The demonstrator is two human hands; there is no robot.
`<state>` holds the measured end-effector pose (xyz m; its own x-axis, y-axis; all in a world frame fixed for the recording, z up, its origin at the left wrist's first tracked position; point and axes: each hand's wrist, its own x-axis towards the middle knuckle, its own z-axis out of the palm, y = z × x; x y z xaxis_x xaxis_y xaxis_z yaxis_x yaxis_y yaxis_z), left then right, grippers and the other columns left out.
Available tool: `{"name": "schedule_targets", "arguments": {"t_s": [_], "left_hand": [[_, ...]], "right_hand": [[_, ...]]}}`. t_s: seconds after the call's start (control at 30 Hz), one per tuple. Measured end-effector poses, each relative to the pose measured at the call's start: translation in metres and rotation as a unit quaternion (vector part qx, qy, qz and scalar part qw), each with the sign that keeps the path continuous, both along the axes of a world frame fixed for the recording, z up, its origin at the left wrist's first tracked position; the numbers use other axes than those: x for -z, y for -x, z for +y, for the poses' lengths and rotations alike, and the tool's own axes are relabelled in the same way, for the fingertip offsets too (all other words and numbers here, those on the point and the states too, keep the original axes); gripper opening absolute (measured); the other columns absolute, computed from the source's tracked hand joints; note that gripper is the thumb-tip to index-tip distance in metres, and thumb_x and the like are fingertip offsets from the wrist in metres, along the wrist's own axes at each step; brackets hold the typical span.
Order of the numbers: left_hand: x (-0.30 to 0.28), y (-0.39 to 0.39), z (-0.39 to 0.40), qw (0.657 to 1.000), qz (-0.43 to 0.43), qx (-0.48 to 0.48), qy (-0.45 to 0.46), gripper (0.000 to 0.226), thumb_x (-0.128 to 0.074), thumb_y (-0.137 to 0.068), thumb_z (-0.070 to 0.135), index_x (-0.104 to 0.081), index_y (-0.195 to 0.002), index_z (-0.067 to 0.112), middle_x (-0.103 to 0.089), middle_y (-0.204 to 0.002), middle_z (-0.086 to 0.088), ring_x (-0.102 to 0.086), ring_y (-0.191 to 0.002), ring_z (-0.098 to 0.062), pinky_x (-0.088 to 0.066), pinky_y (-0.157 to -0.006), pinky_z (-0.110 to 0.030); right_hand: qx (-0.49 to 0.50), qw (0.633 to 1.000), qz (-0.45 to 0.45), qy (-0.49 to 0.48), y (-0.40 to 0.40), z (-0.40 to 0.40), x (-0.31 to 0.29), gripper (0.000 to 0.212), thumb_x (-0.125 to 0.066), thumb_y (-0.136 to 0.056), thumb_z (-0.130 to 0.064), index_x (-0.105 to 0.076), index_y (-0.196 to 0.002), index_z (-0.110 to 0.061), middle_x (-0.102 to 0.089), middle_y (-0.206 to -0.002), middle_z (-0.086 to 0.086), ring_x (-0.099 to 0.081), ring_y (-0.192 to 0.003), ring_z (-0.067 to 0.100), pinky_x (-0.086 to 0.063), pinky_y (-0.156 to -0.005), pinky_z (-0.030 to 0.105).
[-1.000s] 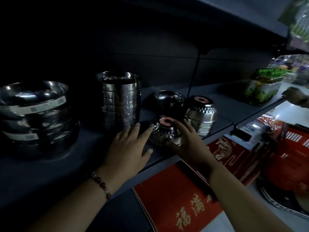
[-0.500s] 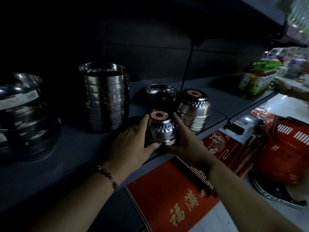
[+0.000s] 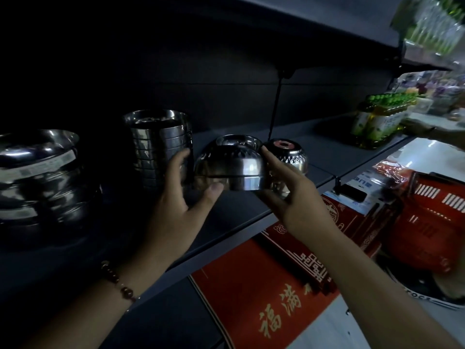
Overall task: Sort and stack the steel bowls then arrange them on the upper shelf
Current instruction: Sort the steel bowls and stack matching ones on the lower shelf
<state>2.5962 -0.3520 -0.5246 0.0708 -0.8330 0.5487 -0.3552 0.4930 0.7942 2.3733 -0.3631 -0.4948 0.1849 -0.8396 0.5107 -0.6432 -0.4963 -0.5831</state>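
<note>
A beaded bracelet (image 3: 116, 282) was worn on the left wrist, nearest the camera, and red printed packaging (image 3: 254, 301) was seen below the shelf edge. A patterned steel bowl (image 3: 230, 170) was held upside down, lifted clear of the dark shelf (image 3: 251, 212), between both hands. It was grasped by the left hand (image 3: 176, 197), whose thumb was pressed against the rim at the front and whose fingers were curled round the bowl's left side. It was also gripped by the right hand (image 3: 289, 195), whose fingers were laid over its right side. Just behind the held bowl, an upright bowl (image 3: 237, 141) was seen on the shelf, with a stack of inverted patterned bowls (image 3: 286, 157) touching or just beside it on the right. To the left, a tall stack of small bowls (image 3: 161, 144) was stood on the shelf, and a stack of wide bowls (image 3: 37, 172) bearing labels was placed further left. At the far right of the shelf, green-capped bottles (image 3: 377, 122) were kept, and a red basket (image 3: 427, 217) was seen below them.
</note>
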Motion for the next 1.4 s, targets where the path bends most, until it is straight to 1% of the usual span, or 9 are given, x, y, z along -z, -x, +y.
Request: {"name": "schedule_targets", "arguments": {"t_s": [0.1, 0.2, 0.33, 0.43, 0.53, 0.8, 1.03, 1.17, 1.4], "left_hand": [[-0.008, -0.001, 0.014, 0.999, 0.044, 0.019, 0.018, 0.044, -0.055, -0.081, 0.067, -0.037, -0.122, 0.063, -0.066, -0.110, 0.025, -0.063, -0.101, 0.007, -0.047, -0.071, -0.003], [-0.007, 0.000, 0.027, 0.997, 0.045, 0.053, 0.027, 0.040, -0.058, -0.084, 0.059, -0.042, -0.120, 0.060, -0.064, -0.118, 0.023, -0.062, -0.110, 0.001, -0.049, -0.086, -0.019], [-0.004, 0.002, 0.044, 0.990, -0.089, 0.091, 0.054, 0.066, -0.067, -0.081, 0.048, -0.036, -0.140, 0.048, -0.045, -0.144, 0.024, -0.043, -0.134, 0.001, -0.041, -0.104, -0.025], [-0.005, -0.003, 0.047, 0.958, -0.248, 0.075, 0.127, 0.086, -0.074, -0.078, 0.046, -0.026, -0.150, 0.042, -0.012, -0.165, 0.010, -0.017, -0.149, -0.006, -0.020, -0.116, -0.016], [-0.008, -0.010, 0.049, 0.957, -0.254, 0.069, 0.123, 0.095, -0.075, -0.073, 0.055, -0.022, -0.152, 0.042, -0.003, -0.166, 0.009, -0.009, -0.150, -0.003, -0.016, -0.115, -0.013], [-0.014, -0.028, 0.053, 0.992, -0.074, 0.082, 0.053, 0.079, -0.079, -0.065, 0.051, -0.038, -0.133, 0.054, -0.042, -0.141, 0.027, -0.043, -0.130, 0.007, -0.036, -0.096, -0.003], [-0.013, -0.046, 0.051, 0.997, 0.019, 0.079, -0.005, 0.067, -0.078, -0.064, 0.053, -0.045, -0.123, 0.053, -0.066, -0.111, 0.018, -0.062, -0.110, -0.005, -0.046, -0.092, -0.032], [-0.011, -0.053, 0.049, 0.995, 0.043, 0.089, -0.026, 0.061, -0.075, -0.067, 0.054, -0.047, -0.122, 0.053, -0.067, -0.108, 0.016, -0.066, -0.105, -0.007, -0.054, -0.079, -0.021], [-0.014, -0.063, 0.051, 0.994, 0.048, 0.091, -0.046, 0.075, -0.068, -0.072, 0.059, -0.033, -0.139, 0.059, -0.066, -0.115, 0.019, -0.063, -0.113, -0.003, -0.050, -0.088, -0.022]], "right_hand": [[0.072, 0.997, -0.016, 0.014, -0.008, 0.010, 0.000, 0.065, -0.056, -0.089, -0.040, -0.025, -0.143, -0.058, -0.053, -0.114, -0.030, -0.050, -0.089, -0.021, -0.039, -0.071, 0.008], [0.114, 0.991, -0.074, -0.016, -0.009, 0.013, 0.001, 0.044, -0.050, -0.097, -0.040, -0.041, -0.138, -0.049, -0.066, -0.076, -0.021, -0.059, -0.057, -0.008, -0.040, -0.048, 0.011], [0.137, 0.971, -0.159, -0.114, -0.001, 0.009, -0.001, 0.029, -0.048, -0.100, -0.043, -0.068, -0.087, -0.026, -0.054, -0.042, -0.009, -0.040, -0.029, 0.000, -0.027, -0.031, 0.012], [0.123, 0.956, -0.196, -0.182, -0.002, 0.009, -0.005, 0.030, -0.053, -0.095, -0.051, -0.065, -0.082, -0.027, -0.063, -0.058, -0.016, -0.058, -0.052, -0.004, -0.038, -0.045, 0.015], [0.072, 0.935, -0.237, -0.255, -0.006, 0.011, -0.006, 0.018, -0.057, -0.093, -0.050, -0.061, -0.085, -0.034, -0.071, -0.073, -0.011, -0.070, -0.063, 0.009, -0.049, -0.048, 0.018], [-0.004, 0.925, -0.204, -0.322, -0.026, 0.026, -0.017, 0.052, -0.050, -0.084, -0.072, -0.065, -0.098, -0.025, -0.076, -0.073, 0.007, -0.074, -0.066, 0.022, -0.055, -0.050, 0.022], [-0.032, 0.954, -0.138, -0.263, -0.035, 0.032, -0.020, 0.101, -0.036, -0.048, -0.100, -0.065, -0.114, -0.029, -0.077, -0.096, -0.007, -0.073, -0.082, 0.009, -0.057, -0.088, 0.038], [-0.124, 0.972, -0.091, -0.178, -0.044, 0.039, -0.022, 0.091, -0.060, -0.060, -0.085, -0.021, -0.139, -0.066, -0.048, -0.133, -0.029, -0.048, -0.120, -0.007, -0.042, -0.095, 0.021], [-0.123, 0.983, -0.107, -0.084, -0.063, 0.043, -0.013, 0.064, -0.076, -0.071, -0.054, -0.048, -0.129, -0.055, -0.045, -0.140, -0.026, -0.046, -0.120, -0.014, -0.043, -0.096, 0.013]]}}
